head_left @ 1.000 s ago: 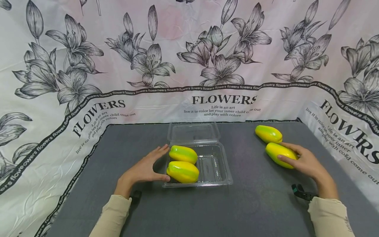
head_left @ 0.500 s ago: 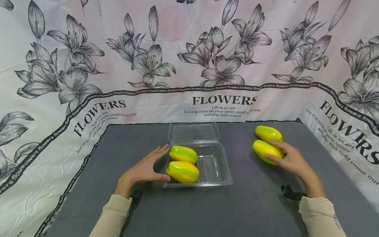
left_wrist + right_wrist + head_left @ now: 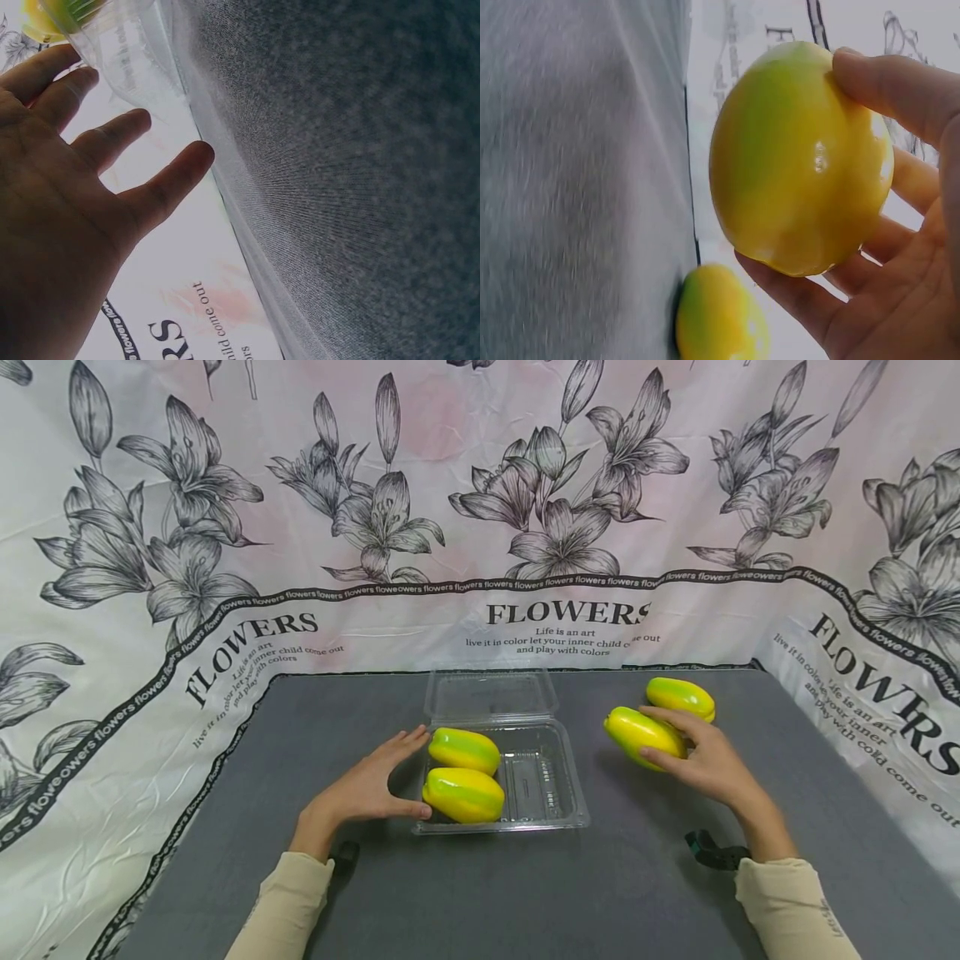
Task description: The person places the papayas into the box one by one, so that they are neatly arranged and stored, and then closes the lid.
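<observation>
My right hand (image 3: pixel 708 758) grips a glossy yellow-green papaya (image 3: pixel 637 737) between thumb and fingers. In the right wrist view the held papaya (image 3: pixel 799 165) is up off the grey table. My left hand (image 3: pixel 367 785) is spread at the left side of a clear plastic clamshell box (image 3: pixel 573 793), fingertips right at its rim. In the left wrist view the fingers (image 3: pixel 176 180) are straight with nothing in them. Two papayas lie side by side in the box's left half, a rear papaya (image 3: pixel 463 752) and a front papaya (image 3: pixel 463 796).
Another papaya (image 3: pixel 681 697) lies on the grey table (image 3: pixel 540 893) at the back right, just behind the right hand. The box's transparent lid (image 3: pixel 491 696) is folded back towards the rear. A flower-printed cloth (image 3: pixel 420 627) hangs along the back and sides.
My right hand has carried the papaya leftwards, from in front of the other papaya towards the box. The left hand and the box have stayed in place.
</observation>
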### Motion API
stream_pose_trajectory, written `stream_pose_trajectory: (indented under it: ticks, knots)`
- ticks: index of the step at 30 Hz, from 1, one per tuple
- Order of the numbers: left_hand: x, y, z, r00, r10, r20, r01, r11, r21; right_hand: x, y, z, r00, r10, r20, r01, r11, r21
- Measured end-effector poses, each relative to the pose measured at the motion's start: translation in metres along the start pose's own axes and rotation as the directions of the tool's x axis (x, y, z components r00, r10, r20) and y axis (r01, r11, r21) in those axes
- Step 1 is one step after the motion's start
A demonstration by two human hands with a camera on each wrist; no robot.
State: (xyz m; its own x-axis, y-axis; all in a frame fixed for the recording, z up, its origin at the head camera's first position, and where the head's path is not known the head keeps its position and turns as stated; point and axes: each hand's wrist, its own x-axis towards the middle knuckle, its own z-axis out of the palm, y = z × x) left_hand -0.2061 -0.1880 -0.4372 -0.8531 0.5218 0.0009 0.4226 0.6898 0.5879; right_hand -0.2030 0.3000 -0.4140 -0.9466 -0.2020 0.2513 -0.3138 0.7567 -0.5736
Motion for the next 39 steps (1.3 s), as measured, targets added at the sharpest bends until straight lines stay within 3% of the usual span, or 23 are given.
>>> stream_pose_trajectory:
  ticks: [8, 20, 29, 39]
  knots:
    - [0.001, 0.0, 0.0, 1.0, 0.0, 0.0, 0.0, 1.0, 0.002, 0.011, -0.028, 0.012, 0.999, -0.045, -0.006, 0.045, 0.997, 0.061]
    - [0.0, 0.003, -0.001, 1.0, -0.011, 0.009, 0.012, 1.0, -0.01, 0.033, -0.064, 0.038, 0.983, -0.174, 0.057, 0.161, 0.971, 0.174]
    - [0.0, 0.0, -0.001, 1.0, -0.008, 0.007, 0.008, 1.0, -0.003, 0.044, -0.08, 0.062, 0.959, -0.259, 0.116, 0.231, 0.95, 0.21]
    - [0.001, 0.001, -0.001, 1.0, -0.013, 0.007, 0.013, 1.0, 0.002, 0.051, -0.085, 0.087, 0.944, -0.287, 0.162, 0.256, 0.948, 0.19]
